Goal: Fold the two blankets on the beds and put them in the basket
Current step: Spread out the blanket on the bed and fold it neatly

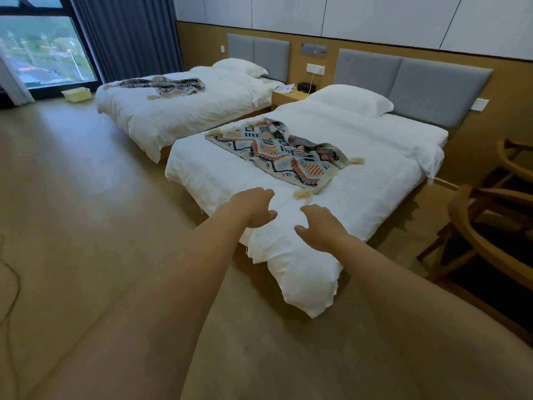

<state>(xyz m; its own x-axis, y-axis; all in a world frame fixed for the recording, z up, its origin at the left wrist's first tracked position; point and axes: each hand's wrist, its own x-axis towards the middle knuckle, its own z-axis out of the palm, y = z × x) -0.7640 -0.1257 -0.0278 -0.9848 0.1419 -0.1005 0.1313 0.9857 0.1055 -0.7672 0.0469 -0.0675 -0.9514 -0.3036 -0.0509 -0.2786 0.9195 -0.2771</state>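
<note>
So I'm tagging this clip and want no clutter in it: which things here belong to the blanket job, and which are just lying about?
Job: near blanket, far blanket, both unfolded; basket on the floor; left hand and right hand, holding nothing.
Lying about: near pillow, far pillow, nightstand, wooden chairs, curtain.
</note>
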